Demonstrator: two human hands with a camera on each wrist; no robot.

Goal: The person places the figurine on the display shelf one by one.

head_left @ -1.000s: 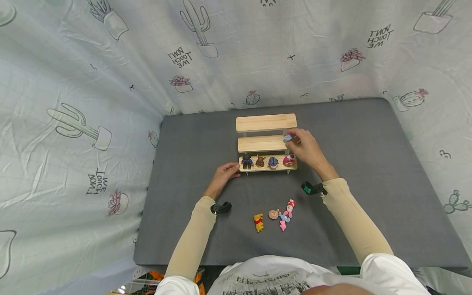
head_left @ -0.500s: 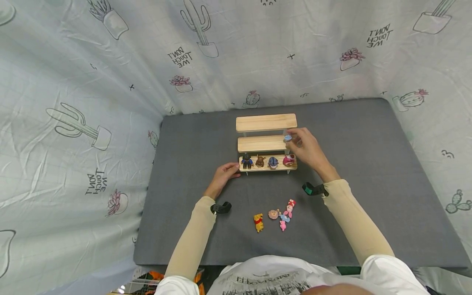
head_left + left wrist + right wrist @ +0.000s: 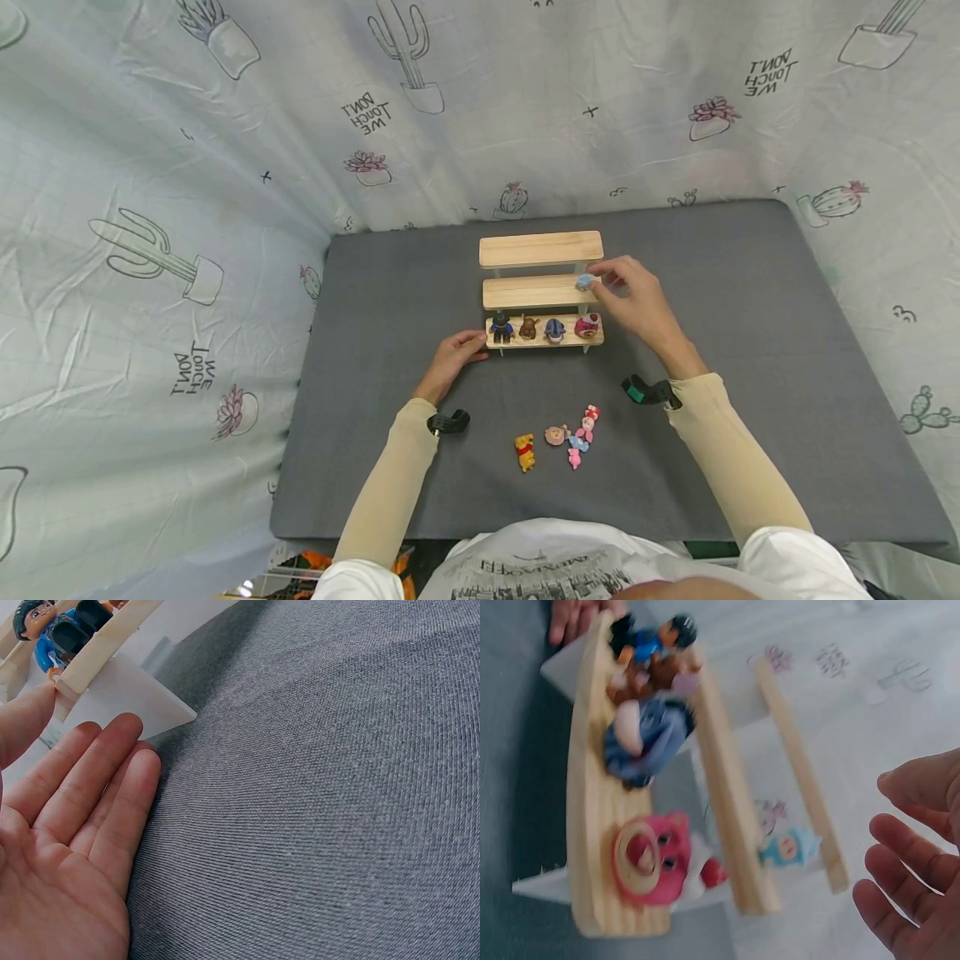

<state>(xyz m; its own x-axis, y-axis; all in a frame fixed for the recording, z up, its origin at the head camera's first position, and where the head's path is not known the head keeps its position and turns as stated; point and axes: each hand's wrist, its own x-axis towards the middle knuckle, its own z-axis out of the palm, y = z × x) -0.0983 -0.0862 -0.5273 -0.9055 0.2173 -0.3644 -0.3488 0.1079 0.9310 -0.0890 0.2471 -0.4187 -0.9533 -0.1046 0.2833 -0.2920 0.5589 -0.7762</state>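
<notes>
We see the left hand (image 3: 452, 360), fingers straight, thumb touching the front shelf (image 3: 591, 847). Beyond, just off the right hand's (image 3: 636, 302) parted fingertips, a toy figure (image 3: 788, 849) stands on the middle shelf's (image 3: 532, 292) right end — light blue, pinkish-faced. Behind, we read "Touch" — flipped — on the curtain (image 3: 525, 125).

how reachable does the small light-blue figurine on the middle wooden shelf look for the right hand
Very likely yes: the right hand appears empty beside the light-blue figurine, and nothing seems to stand between them.
</notes>
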